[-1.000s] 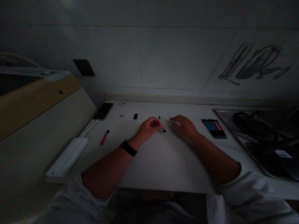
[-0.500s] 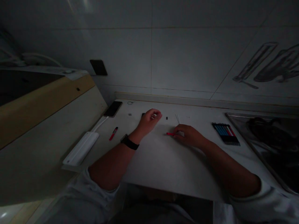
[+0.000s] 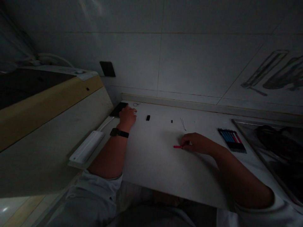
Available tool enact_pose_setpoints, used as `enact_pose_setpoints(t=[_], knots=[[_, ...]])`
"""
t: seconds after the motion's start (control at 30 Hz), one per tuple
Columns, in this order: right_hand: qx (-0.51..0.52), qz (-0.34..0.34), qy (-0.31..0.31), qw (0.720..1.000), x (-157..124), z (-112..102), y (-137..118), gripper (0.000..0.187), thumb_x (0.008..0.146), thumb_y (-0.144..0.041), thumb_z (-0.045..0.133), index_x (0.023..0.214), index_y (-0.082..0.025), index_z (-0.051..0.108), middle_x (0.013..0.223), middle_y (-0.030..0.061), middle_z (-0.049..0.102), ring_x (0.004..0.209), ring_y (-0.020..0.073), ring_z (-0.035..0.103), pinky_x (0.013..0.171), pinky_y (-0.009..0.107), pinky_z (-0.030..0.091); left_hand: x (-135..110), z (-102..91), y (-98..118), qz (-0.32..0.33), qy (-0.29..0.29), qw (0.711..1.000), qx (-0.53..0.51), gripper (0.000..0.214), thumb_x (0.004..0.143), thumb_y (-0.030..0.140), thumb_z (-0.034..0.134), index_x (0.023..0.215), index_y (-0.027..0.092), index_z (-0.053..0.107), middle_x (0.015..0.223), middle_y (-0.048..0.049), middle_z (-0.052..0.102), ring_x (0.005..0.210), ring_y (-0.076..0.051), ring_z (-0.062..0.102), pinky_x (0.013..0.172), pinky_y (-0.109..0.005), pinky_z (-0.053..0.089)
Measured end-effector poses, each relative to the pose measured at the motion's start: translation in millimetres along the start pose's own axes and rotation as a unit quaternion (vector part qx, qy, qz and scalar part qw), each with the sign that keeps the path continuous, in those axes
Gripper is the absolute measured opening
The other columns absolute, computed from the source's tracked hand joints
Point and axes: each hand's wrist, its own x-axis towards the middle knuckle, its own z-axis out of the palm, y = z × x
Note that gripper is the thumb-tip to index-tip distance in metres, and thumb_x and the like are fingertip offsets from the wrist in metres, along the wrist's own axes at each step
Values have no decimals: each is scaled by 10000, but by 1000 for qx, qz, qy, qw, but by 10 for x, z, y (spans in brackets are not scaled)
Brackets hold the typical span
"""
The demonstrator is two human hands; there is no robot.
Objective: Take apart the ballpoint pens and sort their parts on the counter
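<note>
Head view: right hand (image 3: 197, 143), well right of the phone (image 3: 118, 109), pinches one end of a red pen (image 3: 177, 147), steadying it flat on the counter (image 3: 153, 164); left hand (image 3: 127, 115) rests cupped against the phone, its contents unclear.

Left of centre in the frame, the left hand (image 3: 127, 116), with a black wristwatch (image 3: 118, 132) behind it, lay on the white countertop (image 3: 156, 164) touching a dark phone (image 3: 117, 109). Right of centre, the right hand (image 3: 197, 143) pinched a red pen piece (image 3: 177, 147) flat against the surface. Between the hands lay black caps (image 3: 148, 118) and white sticks (image 3: 183, 123). A row of pens (image 3: 232, 140) sat further right.
</note>
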Motion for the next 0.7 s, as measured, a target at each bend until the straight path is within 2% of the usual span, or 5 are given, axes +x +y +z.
enact_pose_setpoints(t=[0.2,0.33,0.43,0.53,0.7], knots=[[16,21,-2,1000,-35,-20,-25,186,891,-380,662,983,-269,780,971,49,771,864,223,688,781,337,516,6,137,-54,8,5,1000,-5,188,876,203,675,1002,257,804,1448,-151,526,1322,-427,438,1051,-588,350],[15,28,47,998,-46,-31,-28,310,930,-493,640,1101,-265,762,1084,75,768,944,236,701,859,365,534,20,144,-68,10,15,1000,-11,121,869,198,695,915,236,799,1439,-134,540,1312,-399,448,1061,-561,363],[8,14,97,995,-17,-61,-48,317,952,-492,619,1110,-253,754,1074,79,763,954,230,705,885,371,535,48,115,49,43,46,992,-110,51,864,221,732,893,223,774,1313,-132,593,1250,-347,503,1099,-504,361],[1,-11,150,989,101,-90,-88,285,977,-430,583,1128,-248,742,1065,83,758,951,219,705,883,365,535,44,115,274,58,60,957,-277,84,882,294,735,910,217,751,1112,-102,637,1021,-252,592,998,-404,447],[-52,-52,178,981,577,-86,-206,267,996,-340,570,1181,-222,722,1089,99,733,974,218,692,888,358,523,-89,150,629,-47,6,847,-530,230,867,435,742,909,210,721,915,-61,651,758,-172,566,626,-264,456]])
